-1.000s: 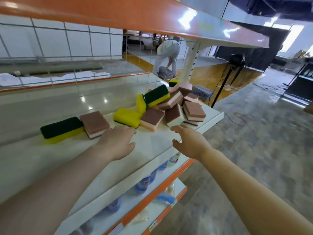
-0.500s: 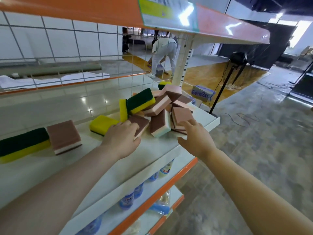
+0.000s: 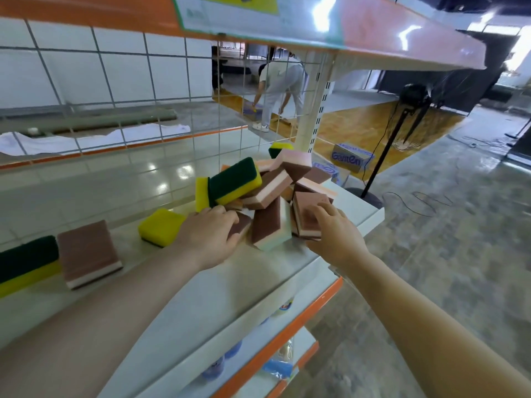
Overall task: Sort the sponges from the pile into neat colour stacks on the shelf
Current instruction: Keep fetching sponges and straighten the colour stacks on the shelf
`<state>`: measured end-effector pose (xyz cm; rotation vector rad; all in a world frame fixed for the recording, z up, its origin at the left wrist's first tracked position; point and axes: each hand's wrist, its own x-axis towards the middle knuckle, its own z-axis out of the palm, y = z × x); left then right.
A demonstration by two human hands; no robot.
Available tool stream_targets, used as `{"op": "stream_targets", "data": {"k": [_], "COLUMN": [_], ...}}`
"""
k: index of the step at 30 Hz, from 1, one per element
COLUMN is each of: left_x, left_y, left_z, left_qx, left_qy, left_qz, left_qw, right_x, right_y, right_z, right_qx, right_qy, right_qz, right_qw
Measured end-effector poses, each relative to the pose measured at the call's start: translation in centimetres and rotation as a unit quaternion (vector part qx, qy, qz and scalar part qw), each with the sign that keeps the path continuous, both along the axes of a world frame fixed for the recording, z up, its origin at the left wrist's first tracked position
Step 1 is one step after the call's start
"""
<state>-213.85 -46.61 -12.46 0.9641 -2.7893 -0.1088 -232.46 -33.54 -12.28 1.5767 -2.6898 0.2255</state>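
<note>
A pile of sponges, brown-and-white ones and yellow-and-green ones, lies at the right end of the white shelf. My left hand covers a flat brown sponge at the pile's near left side, fingers curled over it. My right hand grips a short stack of brown sponges at the pile's near right side. One yellow sponge lies flat just left of my left hand. Far left on the shelf sit a single brown sponge and a green-topped yellow sponge, side by side.
A wire grid backs the shelf and an orange-edged shelf hangs overhead. Bottles stand on the lower shelves. Beyond the shelf's right end are a cardboard box, a black stand and a person bending over.
Both hands have moved forward from the shelf's front into the pile. The left hand closed over a brown sponge and the right hand took hold of the brown stack.
</note>
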Motion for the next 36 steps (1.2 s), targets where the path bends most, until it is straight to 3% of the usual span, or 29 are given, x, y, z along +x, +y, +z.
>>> {"op": "stream_targets", "data": {"k": [16, 36], "left_x": [-0.1, 5.5], "left_y": [-2.1, 1.9], "left_z": [-0.5, -0.8], "left_qx": [0.033, 0.034], "left_qy": [-0.059, -0.046], "left_qz": [0.029, 0.061], "left_qw": [0.997, 0.996], "right_x": [-1.7, 3.7], "right_y": [-2.2, 1.9], "right_z": [-1.2, 2.2], "right_qx": [0.019, -0.067], "right_qy": [0.040, 0.074], "right_qz": [0.021, 0.024], "right_qw": [0.999, 0.995]}}
